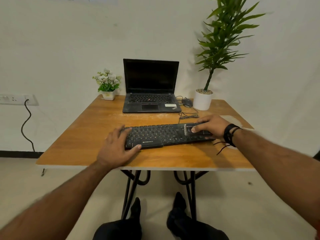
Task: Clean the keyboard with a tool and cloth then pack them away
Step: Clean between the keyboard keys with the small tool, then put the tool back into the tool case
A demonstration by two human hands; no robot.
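A black keyboard (155, 134) lies across the front half of the wooden table (83, 135), slightly slanted. My left hand (116, 146) grips its left end, thumb on the front edge and fingers over the keys. My right hand (211, 125) presses a small black cleaning tool (189, 130) with pale bristles onto the keyboard's right end. A pale patch (231, 119) shows on the table just behind my right wrist; I cannot tell whether it is the cloth.
An open black laptop (150, 94) stands behind the keyboard, with a mouse (187, 102) and its coiled cable (188, 116) to its right. A tall plant in a white pot (202, 101) stands back right. A small flower pot (108, 96) is back left.
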